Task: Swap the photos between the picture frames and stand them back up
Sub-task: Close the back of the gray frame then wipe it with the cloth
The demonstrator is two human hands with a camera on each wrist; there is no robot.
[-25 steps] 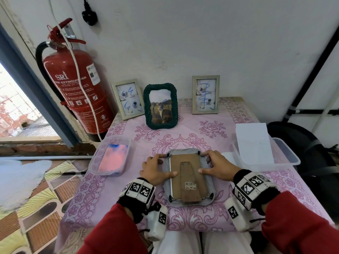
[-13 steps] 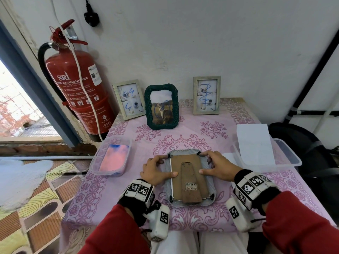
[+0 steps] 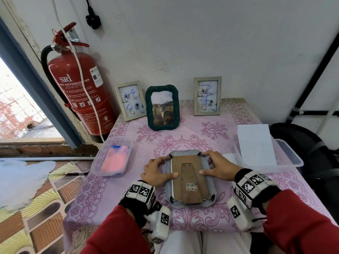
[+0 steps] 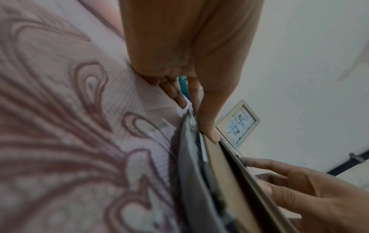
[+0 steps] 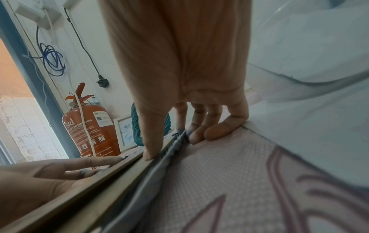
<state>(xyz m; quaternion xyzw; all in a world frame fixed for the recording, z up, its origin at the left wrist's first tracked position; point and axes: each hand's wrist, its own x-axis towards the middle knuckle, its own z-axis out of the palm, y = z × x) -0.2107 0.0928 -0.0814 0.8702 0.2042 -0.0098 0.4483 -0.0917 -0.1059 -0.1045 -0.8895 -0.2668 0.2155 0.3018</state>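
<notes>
Low in the centre of the head view, the grey frame (image 3: 190, 177) lies face down on the pink patterned tablecloth (image 3: 117, 184), its brown board back (image 3: 189, 173) and folded stand uppermost, the ribbed grey border rippling round it. Your left hand (image 3: 156, 172) presses its thumb on the board's left edge, fingers reaching the far left corner; your right hand (image 3: 218, 166) mirrors it, both lying fairly flat, neither closed round the frame. Only the left wrist view shows the board's edge (image 4: 223, 170) raised above the frame's rim. Upper centre, the green rope-textured frame (image 3: 162, 107) stands upright with a cat photo between two pale wooden frames. At left, a clear tub (image 3: 112, 158) holds something pink and blue; at right, another tub (image 3: 286, 158) holds white paper.
</notes>
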